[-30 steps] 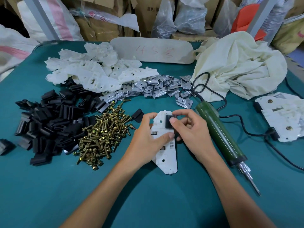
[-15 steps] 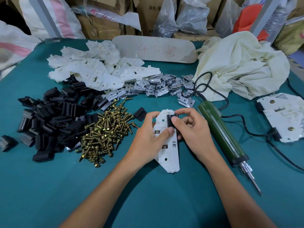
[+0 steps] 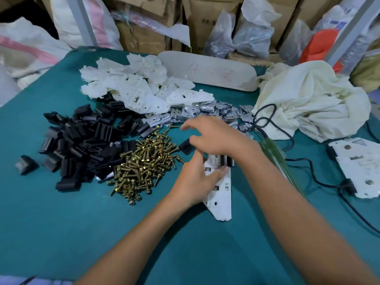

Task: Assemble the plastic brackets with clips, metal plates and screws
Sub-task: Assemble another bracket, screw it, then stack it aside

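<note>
My left hand grips a white plastic bracket lying on the green table, thumb across its face. A black clip sits fitted on the bracket's upper end. My right hand hovers above and to the left of the bracket, fingers spread and loosely curved, holding nothing, over a loose black clip. To the left lie a heap of brass screws, a pile of black clips, white brackets and silver metal plates.
A green electric screwdriver with a black cable lies right of my right arm. Finished brackets are stacked at the right edge. A crumpled cream cloth and a white board lie behind; boxes and bags line the back.
My right hand let go of the black clip on the bracket and moved up and left toward the loose clip and metal plates. My left hand still holds the bracket.
</note>
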Available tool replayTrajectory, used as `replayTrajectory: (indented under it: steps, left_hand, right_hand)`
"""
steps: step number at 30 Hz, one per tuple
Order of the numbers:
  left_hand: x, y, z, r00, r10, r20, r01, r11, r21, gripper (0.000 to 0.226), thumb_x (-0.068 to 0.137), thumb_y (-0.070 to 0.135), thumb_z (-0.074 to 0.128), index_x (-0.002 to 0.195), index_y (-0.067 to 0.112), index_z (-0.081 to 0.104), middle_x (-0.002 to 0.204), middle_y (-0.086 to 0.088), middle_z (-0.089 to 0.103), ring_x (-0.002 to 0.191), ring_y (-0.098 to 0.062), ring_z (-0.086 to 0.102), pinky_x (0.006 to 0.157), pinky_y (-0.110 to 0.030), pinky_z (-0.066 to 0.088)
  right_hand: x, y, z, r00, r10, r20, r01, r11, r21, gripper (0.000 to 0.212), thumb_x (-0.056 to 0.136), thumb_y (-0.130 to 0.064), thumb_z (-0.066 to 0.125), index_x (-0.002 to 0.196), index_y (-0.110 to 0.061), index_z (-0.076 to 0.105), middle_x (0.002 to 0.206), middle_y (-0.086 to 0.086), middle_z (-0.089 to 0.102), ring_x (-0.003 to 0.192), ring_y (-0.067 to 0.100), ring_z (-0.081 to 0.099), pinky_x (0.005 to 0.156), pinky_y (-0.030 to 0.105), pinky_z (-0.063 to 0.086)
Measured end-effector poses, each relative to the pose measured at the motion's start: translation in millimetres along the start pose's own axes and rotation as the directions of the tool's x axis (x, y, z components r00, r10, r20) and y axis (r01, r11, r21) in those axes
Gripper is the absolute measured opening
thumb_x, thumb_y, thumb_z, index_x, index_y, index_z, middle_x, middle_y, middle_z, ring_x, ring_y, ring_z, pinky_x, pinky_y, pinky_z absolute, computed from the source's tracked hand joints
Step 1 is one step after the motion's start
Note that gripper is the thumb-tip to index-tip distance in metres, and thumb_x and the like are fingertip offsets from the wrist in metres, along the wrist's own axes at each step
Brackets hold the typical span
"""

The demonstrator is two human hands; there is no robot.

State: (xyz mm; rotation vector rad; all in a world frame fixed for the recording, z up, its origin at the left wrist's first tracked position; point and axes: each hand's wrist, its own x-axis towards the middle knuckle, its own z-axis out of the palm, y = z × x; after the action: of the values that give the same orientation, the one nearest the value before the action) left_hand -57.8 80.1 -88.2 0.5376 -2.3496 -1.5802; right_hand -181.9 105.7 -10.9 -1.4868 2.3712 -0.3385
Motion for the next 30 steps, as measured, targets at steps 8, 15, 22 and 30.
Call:
replayTrajectory:
  steps: [8,15,22,30]
  left_hand:
    - [1.5,-3.6,1.4,0.999,-0.048,-0.007,0.048,0.996,0.07,0.034,0.089,0.051,0.068,0.09,0.031,0.04,0.067,0.003,0.047,0.051,-0.009,0.041,0.046,-0.025,0.027]
    - [0.0,1.0,-0.4,0.999,-0.028,0.018,0.028,1.0,0.014,0.051,0.09,0.043,0.07,0.133,0.028,0.046,0.093,0.005,0.069,0.083,-0.016,0.064,0.077,-0.038,0.054]
    - [-0.1,-0.8,1.8,0.998,-0.063,0.025,0.065,0.99,-0.125,0.043,0.089,0.039,0.074,0.125,0.032,0.051,0.1,0.008,0.074,0.089,-0.015,0.072,0.084,-0.044,0.057]
    - [2.0,-4.5,0.4,0.997,-0.077,-0.013,0.075,0.988,-0.139,0.04,0.087,0.044,0.074,0.12,0.039,0.052,0.104,0.02,0.07,0.096,0.002,0.065,0.082,-0.03,0.055]
  right_hand:
    - [34.1,-5.0,0.9,0.959,0.049,0.279,-0.011,0.99,-0.139,0.034,0.091,-0.011,0.072,0.123,-0.022,0.066,0.127,0.002,0.064,0.107,0.022,0.061,0.09,0.038,0.054]
    - [14.2,10.1,-6.9,0.998,0.069,-0.006,-0.069,0.996,0.06,0.021,0.099,-0.022,0.067,0.119,-0.017,0.068,0.115,0.0,0.071,0.107,0.019,0.064,0.086,0.031,0.048]
    - [-99.8,33.8,9.2,0.791,0.332,-0.514,0.061,0.793,0.606,0.024,0.099,-0.026,0.063,0.12,-0.037,0.068,0.084,-0.014,0.065,0.076,0.004,0.059,0.07,0.012,0.044]
    - [-173.9,33.4,96.7,0.741,0.529,-0.413,-0.084,0.683,0.725,0.025,0.095,-0.013,0.069,0.094,-0.039,0.071,0.078,-0.008,0.07,0.067,0.01,0.06,0.065,0.01,0.045]
